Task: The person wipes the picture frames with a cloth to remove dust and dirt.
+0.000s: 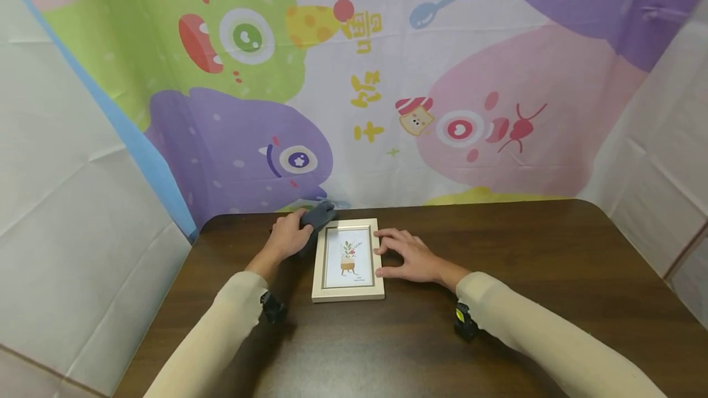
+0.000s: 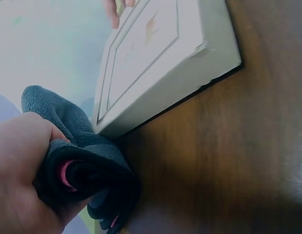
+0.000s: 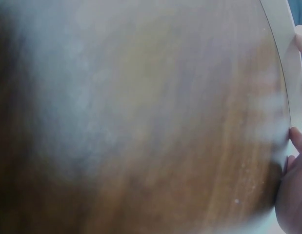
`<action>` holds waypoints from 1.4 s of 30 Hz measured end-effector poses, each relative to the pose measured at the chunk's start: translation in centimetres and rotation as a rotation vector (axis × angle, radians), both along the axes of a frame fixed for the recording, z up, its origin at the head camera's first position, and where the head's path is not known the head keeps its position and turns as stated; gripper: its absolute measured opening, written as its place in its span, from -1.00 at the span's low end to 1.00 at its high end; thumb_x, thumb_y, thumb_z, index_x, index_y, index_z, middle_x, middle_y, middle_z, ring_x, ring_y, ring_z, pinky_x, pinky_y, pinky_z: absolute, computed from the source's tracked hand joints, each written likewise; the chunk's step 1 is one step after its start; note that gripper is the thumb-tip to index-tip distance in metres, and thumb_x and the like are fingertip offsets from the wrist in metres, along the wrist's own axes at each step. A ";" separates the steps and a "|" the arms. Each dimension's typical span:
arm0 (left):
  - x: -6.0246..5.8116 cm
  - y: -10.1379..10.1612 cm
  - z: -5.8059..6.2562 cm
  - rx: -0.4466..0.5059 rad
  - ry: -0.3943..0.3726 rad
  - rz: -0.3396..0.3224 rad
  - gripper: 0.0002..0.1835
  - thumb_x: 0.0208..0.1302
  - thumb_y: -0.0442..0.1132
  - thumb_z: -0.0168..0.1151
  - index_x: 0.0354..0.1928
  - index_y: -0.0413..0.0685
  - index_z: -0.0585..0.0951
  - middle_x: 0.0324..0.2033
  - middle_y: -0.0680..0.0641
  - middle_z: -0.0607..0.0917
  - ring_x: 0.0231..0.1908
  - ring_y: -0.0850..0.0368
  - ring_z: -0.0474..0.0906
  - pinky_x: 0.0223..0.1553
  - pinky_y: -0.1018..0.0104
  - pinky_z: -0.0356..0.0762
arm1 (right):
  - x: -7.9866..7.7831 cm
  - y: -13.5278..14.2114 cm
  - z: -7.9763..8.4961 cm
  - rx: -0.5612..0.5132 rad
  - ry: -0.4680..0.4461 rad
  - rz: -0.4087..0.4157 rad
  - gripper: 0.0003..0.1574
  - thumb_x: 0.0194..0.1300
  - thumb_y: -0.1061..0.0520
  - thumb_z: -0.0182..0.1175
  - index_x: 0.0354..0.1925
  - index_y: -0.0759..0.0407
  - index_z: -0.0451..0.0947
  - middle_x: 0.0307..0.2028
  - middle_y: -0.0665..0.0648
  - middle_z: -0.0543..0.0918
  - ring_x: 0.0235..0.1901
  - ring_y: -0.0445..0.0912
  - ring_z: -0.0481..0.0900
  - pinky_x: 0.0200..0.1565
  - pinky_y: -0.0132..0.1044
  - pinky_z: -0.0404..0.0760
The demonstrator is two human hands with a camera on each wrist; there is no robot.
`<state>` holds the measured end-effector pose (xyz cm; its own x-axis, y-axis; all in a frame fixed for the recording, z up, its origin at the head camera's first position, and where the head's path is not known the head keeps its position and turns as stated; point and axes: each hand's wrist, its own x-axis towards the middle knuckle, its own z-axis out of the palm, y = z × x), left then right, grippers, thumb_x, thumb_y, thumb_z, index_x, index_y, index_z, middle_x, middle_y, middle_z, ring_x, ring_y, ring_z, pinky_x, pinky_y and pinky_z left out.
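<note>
- One framed picture (image 1: 346, 257) lies face up on our brown table (image 1: 553, 250), between our hands.
- Our left hand (image 1: 289, 236) grips a dark grey cloth (image 1: 318, 216) — fingers curled round it — at the picture's eleven o'clock corner.
- Our right hand (image 1: 410, 255), fingers parted and loosely bent, only touches its three o'clock edge.

At the lower centre of the head view, the picture frame (image 1: 348, 294) looks smooth and satiny, with a metallic glint along its inner edge around a paper-like print (image 1: 346, 257), while the dark cloth (image 1: 318, 216) at its upper left is matt and fuzzy, like towelling. The wood-grained tabletop (image 1: 431, 336) across the lower part has a smooth, semi-gloss finish that gives pale, blurred reflections. The hanging (image 1: 381, 171) in the upper part looks like thin, creased matt fabric, and the sleeves (image 1: 229, 318) at lower left and lower right are soft-looking matt cloth.
</note>
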<state>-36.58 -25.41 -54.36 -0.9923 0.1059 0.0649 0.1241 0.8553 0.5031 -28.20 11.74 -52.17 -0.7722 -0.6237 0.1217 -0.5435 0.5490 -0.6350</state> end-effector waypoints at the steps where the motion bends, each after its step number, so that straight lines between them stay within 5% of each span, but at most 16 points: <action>1: 0.1 -0.1 -0.1 -0.002 -0.004 -0.004 -0.44 0.58 -0.01 0.14 0.51 0.01 0.61 0.23 -0.24 0.84 0.09 -0.28 0.78 0.14 -0.24 0.68 | 0.0 0.0 0.0 0.000 0.000 -0.001 -0.65 0.47 -0.21 0.51 0.03 -0.10 0.68 0.70 0.14 0.41 0.62 0.25 0.35 0.49 0.49 0.31; 8: 2.1 -0.6 -0.3 0.010 -0.013 -0.049 -0.47 0.54 -0.01 0.22 0.44 -0.02 0.64 0.08 -0.20 0.88 -0.09 -0.12 0.76 -0.07 -0.04 0.68 | 0.0 0.1 -0.1 -0.006 0.003 -0.004 -0.65 0.47 -0.20 0.51 0.04 -0.10 0.68 0.69 0.14 0.41 0.62 0.26 0.36 0.48 0.50 0.31; 15: 8.0 0.4 3.9 0.040 -0.067 -0.102 -0.51 0.49 -0.10 0.27 0.34 -0.19 0.66 -0.01 -0.28 0.85 -0.21 -0.10 0.70 -0.20 0.07 0.64 | 0.0 0.1 -0.2 0.004 -0.001 -0.006 -0.63 0.46 -0.23 0.51 0.03 -0.11 0.68 0.70 0.15 0.41 0.62 0.26 0.35 0.49 0.49 0.32; 18: 9.4 0.7 4.8 0.048 -0.113 -0.116 -0.58 0.45 -0.12 0.30 0.23 -0.17 0.68 -0.10 -0.26 0.83 -0.28 -0.08 0.68 -0.28 0.10 0.59 | 0.0 0.1 -0.3 0.007 0.002 -0.006 -0.64 0.47 -0.23 0.51 0.03 -0.11 0.68 0.69 0.15 0.41 0.62 0.26 0.35 0.49 0.49 0.32; 25: 10.9 -0.1 5.0 -0.001 -0.135 -0.237 -0.70 0.33 -0.11 0.31 0.02 -0.08 0.68 -0.31 -0.13 0.74 -0.39 0.00 0.59 -0.40 0.19 0.51 | -0.1 0.1 -0.5 0.017 0.009 -0.016 -0.65 0.46 -0.21 0.52 0.03 -0.12 0.67 0.70 0.13 0.41 0.62 0.24 0.36 0.50 0.45 0.33; 29: 13.5 1.1 8.5 0.051 -0.243 -0.277 -0.78 0.23 -0.20 0.36 -0.10 -0.08 0.65 -0.40 -0.07 0.67 -0.42 0.04 0.60 -0.42 0.23 0.52 | -0.1 0.1 -0.5 0.015 0.004 -0.017 -0.65 0.47 -0.21 0.51 0.03 -0.12 0.68 0.70 0.13 0.41 0.64 0.24 0.35 0.51 0.47 0.32; 31: 14.4 1.3 9.3 0.062 -0.273 -0.311 -0.82 0.22 -0.24 0.35 -0.16 -0.07 0.63 -0.43 -0.02 0.63 -0.44 0.09 0.57 -0.42 0.26 0.50 | -0.1 0.1 -0.5 0.014 0.005 -0.015 -0.66 0.46 -0.22 0.51 0.02 -0.13 0.68 0.69 0.13 0.42 0.64 0.25 0.35 0.51 0.48 0.31; 36: 15.4 1.2 9.9 0.062 -0.291 -0.367 -0.87 0.21 -0.28 0.35 -0.23 -0.04 0.59 -0.43 0.05 0.60 -0.45 0.19 0.56 -0.40 0.31 0.51 | -0.1 0.0 -0.4 0.013 0.007 -0.011 -0.66 0.46 -0.21 0.51 0.02 -0.13 0.67 0.69 0.13 0.42 0.64 0.26 0.35 0.51 0.48 0.31; 42: 14.9 0.8 9.8 0.068 -0.276 -0.354 -0.89 0.25 -0.29 0.38 -0.23 -0.04 0.63 -0.40 0.02 0.64 -0.43 0.18 0.58 -0.38 0.32 0.52 | -0.1 -0.2 -0.3 0.013 0.009 -0.003 -0.66 0.46 -0.21 0.51 0.02 -0.13 0.67 0.70 0.13 0.41 0.64 0.25 0.35 0.52 0.48 0.31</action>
<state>-21.65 -24.61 -44.57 -0.8769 0.4461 -0.1788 0.2560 0.7485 0.6117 -28.32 11.56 -52.50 -0.7732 -0.6226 0.1205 -0.5471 0.5588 -0.6232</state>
